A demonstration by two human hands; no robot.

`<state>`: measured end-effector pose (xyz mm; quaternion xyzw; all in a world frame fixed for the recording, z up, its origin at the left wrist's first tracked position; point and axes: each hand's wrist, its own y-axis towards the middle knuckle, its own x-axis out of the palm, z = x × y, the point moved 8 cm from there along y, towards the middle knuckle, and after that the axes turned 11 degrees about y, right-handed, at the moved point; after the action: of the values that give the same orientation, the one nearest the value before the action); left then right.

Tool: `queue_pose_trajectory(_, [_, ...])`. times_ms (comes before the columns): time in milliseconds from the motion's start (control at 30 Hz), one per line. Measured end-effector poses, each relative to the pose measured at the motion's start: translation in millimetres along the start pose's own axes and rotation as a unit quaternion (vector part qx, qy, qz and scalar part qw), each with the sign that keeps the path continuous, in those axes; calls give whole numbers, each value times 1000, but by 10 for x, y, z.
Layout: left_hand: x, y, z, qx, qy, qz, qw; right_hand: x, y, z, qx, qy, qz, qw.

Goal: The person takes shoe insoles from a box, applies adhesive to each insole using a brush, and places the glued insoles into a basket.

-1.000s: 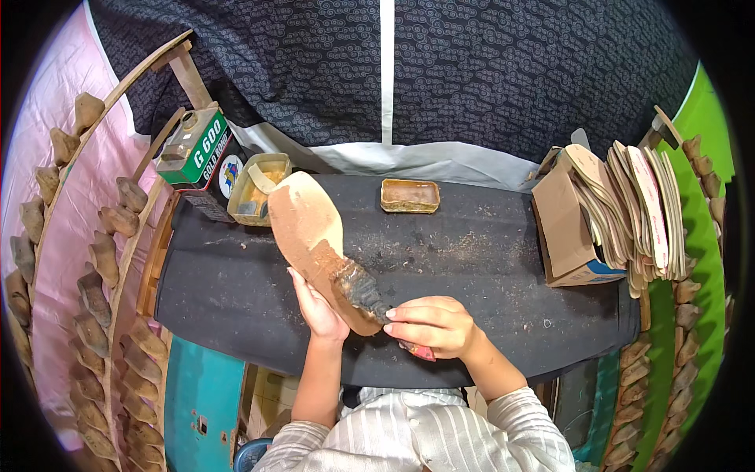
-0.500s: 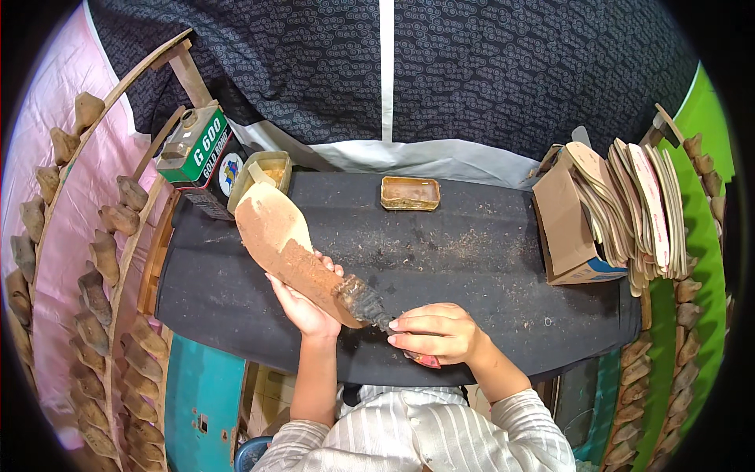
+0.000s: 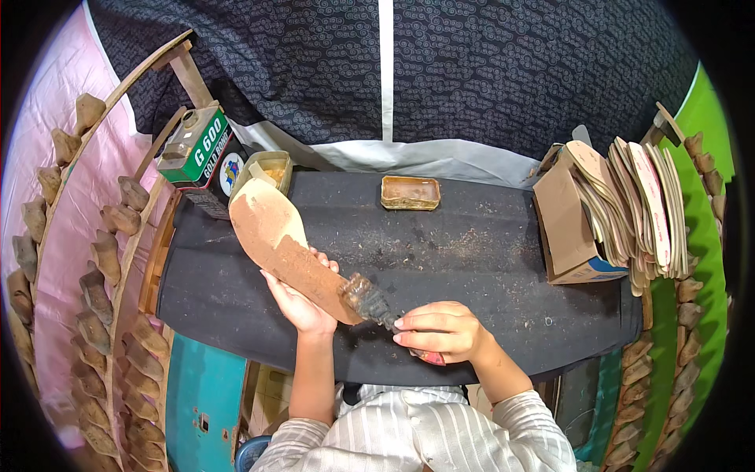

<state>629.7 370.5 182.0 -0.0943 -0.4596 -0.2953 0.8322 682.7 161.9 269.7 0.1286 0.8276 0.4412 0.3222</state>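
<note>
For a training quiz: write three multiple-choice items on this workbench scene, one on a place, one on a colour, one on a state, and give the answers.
1. Where does the small flat tin lie?
A. On the dark table top, near the far edge
B. Inside the cardboard box
C. In the left hand

2. What colour is the glue can at the far left corner?
A. Blue
B. Green
C. Yellow

3. What is the brush doing?
A. Lying alone on the table
B. Standing in the can
C. Held in the right hand, bristles against the insole

Answers: 1 A, it sits on the bare table. 2 B, its sides are green. 3 C, the left hand holds the insole up from below while the bristles meet its near end.
</note>
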Motion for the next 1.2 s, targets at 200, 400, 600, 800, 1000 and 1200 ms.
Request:
queue_pose_trajectory(200, [-49,12,40,11,10,6,1000,-65,-75,-2,27,39,-8,999])
queue_pose_trajectory(400, [44,-25,5,6,8,4,1000,28,22,-45,-4,-5,-6,1000])
queue_pose_trajectory(600, [-47,-3,37,17,25,3,1000,-31,-79,-25,27,19,-13,999])
queue_pose_trajectory(800, [21,-11,69,21,16,8,1000,-55,-41,-60,10,-7,21,1000])
queue_pose_trajectory(1000, [-76,-16,97,25,18,33,999,-51,-73,-64,16,5,13,1000])
queue_pose_trajectory(1200, [-36,-35,103,31,16,16,999,-6,-58,-80,2,-10,8,1000])
